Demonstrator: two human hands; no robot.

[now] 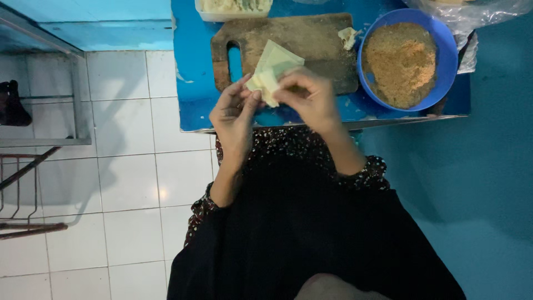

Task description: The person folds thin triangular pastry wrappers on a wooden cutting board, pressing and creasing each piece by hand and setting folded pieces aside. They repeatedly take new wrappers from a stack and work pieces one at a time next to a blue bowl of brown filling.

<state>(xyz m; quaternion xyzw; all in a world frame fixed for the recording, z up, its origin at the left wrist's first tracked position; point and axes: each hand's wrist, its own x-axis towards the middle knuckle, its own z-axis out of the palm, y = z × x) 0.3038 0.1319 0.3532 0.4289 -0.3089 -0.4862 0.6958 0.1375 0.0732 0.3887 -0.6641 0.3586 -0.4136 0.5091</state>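
Blue dominates: a blue table (pixel 194 83) stands against white floor tiles (pixel 127 166), pushed close to the seated person so everything lies within reach. On it, a worn wooden cutting board (pixel 311 39) sits centred in front of the body as the work surface. To its right, just beside the board, a blue bowl (pixel 444 50) holds brown crumbly filling (pixel 401 64), near the right hand. A pale container (pixel 233 10) sits at the far edge, partly out of view. Both hands are raised just above the board's near edge. Left hand (pixel 233 114) and right hand (pixel 311 100) are both closed narrowly on a thin pale-yellow wrapper (pixel 273 69), pinching its lower folded corner between fingertips; the upper part stands free, angled away.
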